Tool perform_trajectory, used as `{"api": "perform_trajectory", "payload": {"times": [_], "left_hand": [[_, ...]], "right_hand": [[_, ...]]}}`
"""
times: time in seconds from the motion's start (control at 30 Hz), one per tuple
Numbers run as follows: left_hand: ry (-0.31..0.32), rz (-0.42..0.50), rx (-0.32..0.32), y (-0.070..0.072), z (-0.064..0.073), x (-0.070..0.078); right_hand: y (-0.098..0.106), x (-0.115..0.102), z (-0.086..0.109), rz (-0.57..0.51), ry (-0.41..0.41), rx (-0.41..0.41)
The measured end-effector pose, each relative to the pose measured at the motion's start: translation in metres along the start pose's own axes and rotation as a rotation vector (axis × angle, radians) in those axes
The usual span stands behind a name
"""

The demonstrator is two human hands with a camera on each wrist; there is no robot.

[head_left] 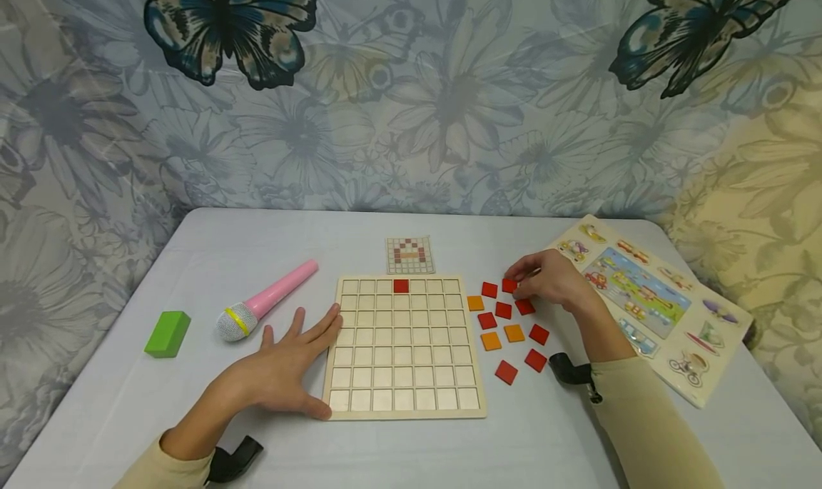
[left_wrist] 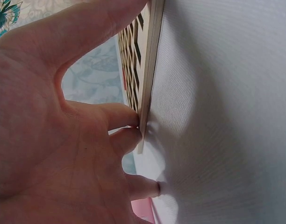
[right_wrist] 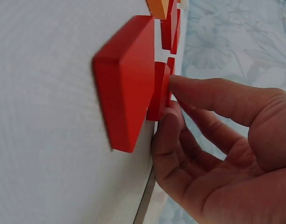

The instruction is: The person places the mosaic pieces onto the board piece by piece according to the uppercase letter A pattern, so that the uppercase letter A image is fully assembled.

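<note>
A wooden grid board (head_left: 407, 413) lies flat on the table, with one red tile (head_left: 401, 286) in its top row. My left hand (head_left: 282, 367) has its fingers spread, and thumb and fingertips touch the board's left edge; the left wrist view shows the fingers along the board's side (left_wrist: 150, 70). On the board's right, my right hand (head_left: 552, 280) has thumb and fingers around a red square tile (head_left: 509, 285) at the top of a loose group. In the right wrist view, the fingertips partly hide that tile, and another red tile (right_wrist: 129, 88) stands large in front.
Several red tiles (head_left: 506, 372) and orange tiles (head_left: 514, 333) lie loose right of the board. A small pattern card (head_left: 409, 255) sits behind it. A pink toy microphone (head_left: 282, 289) and a green block (head_left: 168, 334) are at left. A picture puzzle board (head_left: 655, 303) lies at right.
</note>
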State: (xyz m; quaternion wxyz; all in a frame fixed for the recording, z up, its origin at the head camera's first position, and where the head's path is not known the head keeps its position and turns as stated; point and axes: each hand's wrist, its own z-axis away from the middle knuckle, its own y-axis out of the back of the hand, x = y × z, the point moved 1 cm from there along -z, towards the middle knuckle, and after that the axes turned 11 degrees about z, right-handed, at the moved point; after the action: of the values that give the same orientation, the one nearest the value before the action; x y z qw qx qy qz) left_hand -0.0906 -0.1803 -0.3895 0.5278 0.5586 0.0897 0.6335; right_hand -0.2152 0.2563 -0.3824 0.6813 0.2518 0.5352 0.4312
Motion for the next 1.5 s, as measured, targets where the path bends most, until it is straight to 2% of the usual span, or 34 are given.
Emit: {"api": "perform_trajectory", "payload": {"times": [0.2, 0.63, 1.03, 1.23, 1.5], "left_hand": [[0.003, -0.003, 0.001, -0.0002, 0.0, 0.0004], [-0.004, 0.003, -0.009, -0.0017, 0.0008, 0.0016], [-0.009, -0.004, -0.008, -0.0009, 0.0009, 0.0001], [-0.005, -0.002, -0.004, -0.0008, -0.0006, -0.0026], [-0.012, -0.009, -0.002, 0.0009, -0.0004, -0.0033]], "right_hand": [[-0.0005, -0.0017, -0.0008, 0.026, 0.011, 0.017], [-0.0024, -0.0021, -0.0007, 0.053, -0.024, 0.018], [0.002, -0.0019, 0.0011, 0.049, -0.019, 0.003], [0.0021, -0.003, 0.0025, 0.068, -0.041, -0.002], [0.0029, -0.0077, 0.0051, 0.029, -0.017, 0.007]]}}
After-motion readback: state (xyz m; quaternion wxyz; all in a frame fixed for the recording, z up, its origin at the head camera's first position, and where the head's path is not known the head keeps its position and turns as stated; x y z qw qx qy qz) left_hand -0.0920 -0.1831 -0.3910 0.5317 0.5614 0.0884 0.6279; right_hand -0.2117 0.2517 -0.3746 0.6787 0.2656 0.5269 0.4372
